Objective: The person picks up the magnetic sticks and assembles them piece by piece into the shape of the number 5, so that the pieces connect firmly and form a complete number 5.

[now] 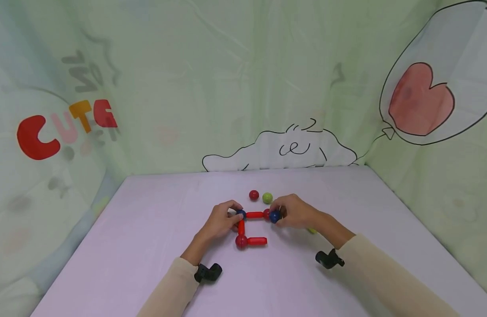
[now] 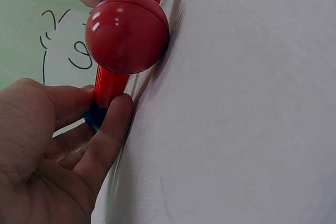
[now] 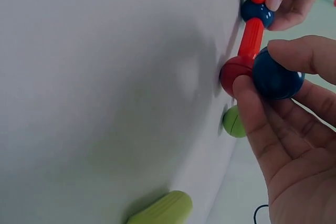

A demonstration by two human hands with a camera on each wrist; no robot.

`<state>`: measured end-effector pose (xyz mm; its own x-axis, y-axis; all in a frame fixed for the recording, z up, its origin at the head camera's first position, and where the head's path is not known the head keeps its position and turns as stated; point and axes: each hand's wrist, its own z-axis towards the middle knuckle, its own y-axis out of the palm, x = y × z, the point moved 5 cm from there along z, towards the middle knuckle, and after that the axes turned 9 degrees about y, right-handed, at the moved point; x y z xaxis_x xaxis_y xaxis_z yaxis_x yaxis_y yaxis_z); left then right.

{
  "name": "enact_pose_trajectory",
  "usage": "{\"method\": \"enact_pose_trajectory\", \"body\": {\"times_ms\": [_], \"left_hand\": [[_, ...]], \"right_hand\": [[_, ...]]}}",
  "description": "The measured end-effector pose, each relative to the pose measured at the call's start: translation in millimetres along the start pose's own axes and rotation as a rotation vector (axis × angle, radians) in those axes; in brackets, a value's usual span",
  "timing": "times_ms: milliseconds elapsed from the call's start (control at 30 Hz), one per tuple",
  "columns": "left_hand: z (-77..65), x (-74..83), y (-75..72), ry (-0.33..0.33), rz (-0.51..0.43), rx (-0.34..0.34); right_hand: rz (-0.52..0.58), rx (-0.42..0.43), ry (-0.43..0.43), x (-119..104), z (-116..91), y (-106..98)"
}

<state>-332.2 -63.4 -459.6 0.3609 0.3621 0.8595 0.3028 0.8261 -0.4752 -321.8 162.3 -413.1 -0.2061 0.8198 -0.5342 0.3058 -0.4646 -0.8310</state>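
Red rods and balls form an angular, open-sided frame on the table. My left hand (image 1: 221, 219) pinches the blue ball (image 1: 241, 214) at its upper left corner, the fingertips also against the rod. From that ball one red rod (image 1: 254, 215) runs right to a red ball (image 1: 266, 214). Another red rod (image 1: 241, 227) comes toward me to a larger-looking red ball (image 2: 127, 32), from which a third rod (image 1: 257, 241) points right. Between thumb and fingers, my right hand (image 1: 296, 212) holds a second blue ball (image 3: 277, 74) right against the right-hand red ball.
Beyond the frame lie a loose red ball (image 1: 253, 195) and a green ball (image 1: 267, 198). A yellow-green rod (image 3: 164, 209) rests on the table (image 1: 148, 246) near my right wrist, mostly hidden by it in the head view. Printed cloth walls stand around the table's edges.
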Motion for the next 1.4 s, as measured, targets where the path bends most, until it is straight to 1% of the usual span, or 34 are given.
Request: {"method": "enact_pose_trajectory", "body": {"times_ms": [100,233,800,1067,1233,1400], "left_hand": [[0.0,-0.3,0.1,-0.003,0.007,-0.001],[0.0,-0.4,-0.1,-0.007,0.005,-0.003],[1.1,0.0,-1.1,-0.014,0.004,-0.007],[1.2,-1.0,-0.3,-0.013,-0.003,-0.003],[1.1,-1.0,0.1,-0.015,-0.001,-0.003],[0.9,-1.2,0.4,-0.018,-0.005,-0.006]], "right_hand": [[-0.01,-0.037,0.009,-3,-4,5],[-0.019,-0.074,-0.01,-9,-8,10],[-0.037,-0.169,-0.044,-13,-17,21],[-0.036,-0.197,-0.092,-14,-21,27],[-0.032,-0.201,-0.133,-17,-22,29],[-0.034,-0.196,-0.148,-18,-23,29]]}}
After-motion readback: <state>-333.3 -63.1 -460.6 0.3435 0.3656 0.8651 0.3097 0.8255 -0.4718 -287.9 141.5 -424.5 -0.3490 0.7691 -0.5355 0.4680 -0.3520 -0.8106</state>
